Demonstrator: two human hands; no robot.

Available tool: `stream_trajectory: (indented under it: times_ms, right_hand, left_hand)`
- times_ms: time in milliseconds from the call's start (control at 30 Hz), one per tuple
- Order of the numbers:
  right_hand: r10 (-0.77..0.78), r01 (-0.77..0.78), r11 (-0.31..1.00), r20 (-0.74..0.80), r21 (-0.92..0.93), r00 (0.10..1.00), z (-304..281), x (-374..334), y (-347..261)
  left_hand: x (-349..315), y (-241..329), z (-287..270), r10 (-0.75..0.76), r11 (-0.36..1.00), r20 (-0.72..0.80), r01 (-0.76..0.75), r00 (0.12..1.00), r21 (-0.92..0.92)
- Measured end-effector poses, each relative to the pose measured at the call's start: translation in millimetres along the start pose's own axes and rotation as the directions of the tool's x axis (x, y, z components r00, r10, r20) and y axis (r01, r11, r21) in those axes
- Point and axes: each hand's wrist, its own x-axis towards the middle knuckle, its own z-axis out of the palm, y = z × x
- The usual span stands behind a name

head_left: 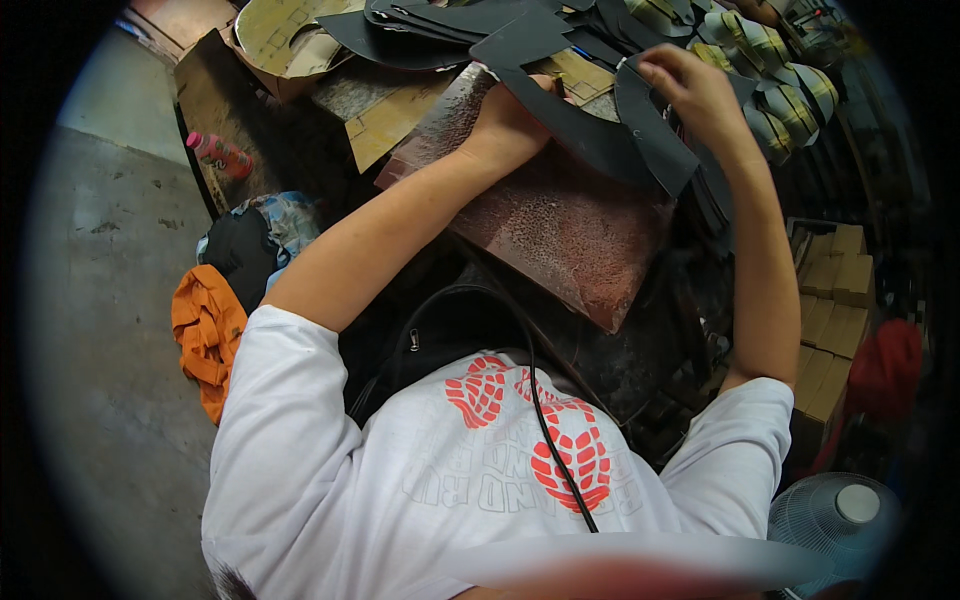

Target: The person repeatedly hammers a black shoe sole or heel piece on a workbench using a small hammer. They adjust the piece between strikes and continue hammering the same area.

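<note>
A flat black curved piece point(585, 132), like a cut shoe upper, spans the space between my hands above the work board. My left hand point(508, 122) is closed at its left part, with some fingers hidden behind the black material. My right hand point(695, 92) is raised on the other side, fingers curled together, the tips at the top edge of the piece's right arm point(650, 125). Just beyond lies a pile of similar black pieces point(425, 40). Under my hands is a tilted, worn reddish-brown board point(560, 235) with a speckled surface.
Yellowish patterned sheets point(385, 128) lie left of the board. Rolled yellow-and-grey pieces point(765, 50) are stacked at the far right. A pink bottle point(220, 155) and an orange cloth point(207, 335) are at left. Small cardboard boxes point(835, 320) and a fan point(835, 525) stand at right.
</note>
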Motion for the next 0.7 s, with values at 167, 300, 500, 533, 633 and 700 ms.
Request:
stream_trajectory:
  times_ms: [167, 300, 500, 533, 633, 700]
  right_hand:
    - [0.022, -0.036, 0.858, -0.035, -0.513, 0.999, 66, -16, 35]
    - [-0.091, 0.001, 0.96, -0.306, -0.28, 0.948, 60, -16, 31]
    - [-0.018, -0.152, 0.957, -0.571, -0.249, 0.82, -21, -28, 66]
    - [-0.087, -0.116, 0.944, -0.574, -0.308, 0.815, -23, -36, 78]
    - [-0.025, -0.058, 0.987, -0.493, -0.152, 0.87, 1, -50, 102]
    - [0.212, -0.289, 0.876, -0.23, -0.386, 0.95, 12, -59, 105]
  left_hand:
    - [1, -1, -1, -0.082, 0.996, 0.065, 0.084, 0.994, -0.02]
    - [1, -6, -5, -0.129, 0.988, 0.112, 0.137, 0.985, -0.068]
    - [-2, -7, -5, -0.096, 0.99, 0.077, 0.103, 0.992, -0.096]
    - [-2, -7, -4, -0.098, 0.988, 0.083, 0.107, 0.992, -0.114]
    - [-2, -6, -4, -0.107, 0.985, 0.089, 0.118, 0.99, -0.129]
    - [-2, -6, -4, -0.113, 0.989, 0.082, 0.121, 0.99, -0.089]
